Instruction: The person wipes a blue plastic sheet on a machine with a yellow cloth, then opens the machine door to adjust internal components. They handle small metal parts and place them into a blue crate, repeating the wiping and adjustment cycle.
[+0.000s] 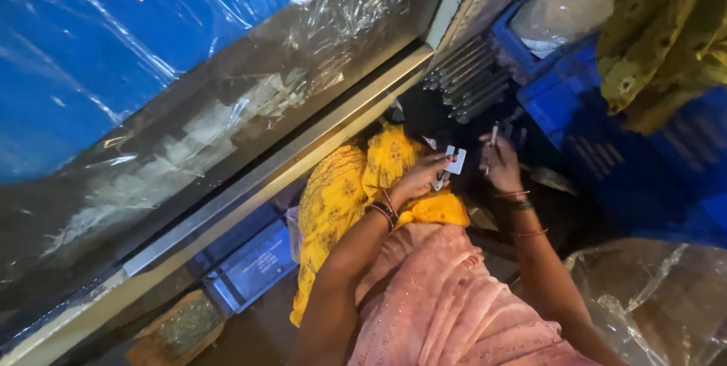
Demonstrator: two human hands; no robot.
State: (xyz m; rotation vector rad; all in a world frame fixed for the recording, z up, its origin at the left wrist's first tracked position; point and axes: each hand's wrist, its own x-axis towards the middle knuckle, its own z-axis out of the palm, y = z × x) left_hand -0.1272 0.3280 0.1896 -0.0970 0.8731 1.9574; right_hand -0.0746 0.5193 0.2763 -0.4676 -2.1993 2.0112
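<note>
1. My left hand (418, 178) pinches a small white tag (455, 160) between thumb and fingertips, with a small metal piece (439, 180) just below it in the same grip, held over my lap.
2. My right hand (500, 163) is closed around a thin metal rod (493, 136), pointing up, just beside the tag but apart from it.
3. I judge the work to be mid-step, fitting or tagging one part; the next move would call for bringing rod and tag together with a steady, fine touch in poor light.
4. My lap is covered by pink cloth (447, 298), with a yellow patterned cloth (341, 199) bunched under the left wrist.
5. Ahead lies a row of grey metal rods (466, 82) beside blue plastic crates (621, 146).
6. Clear plastic sheeting (189, 123) over a blue surface fills the left; an olive cloth (666, 32) hangs at top right.
</note>
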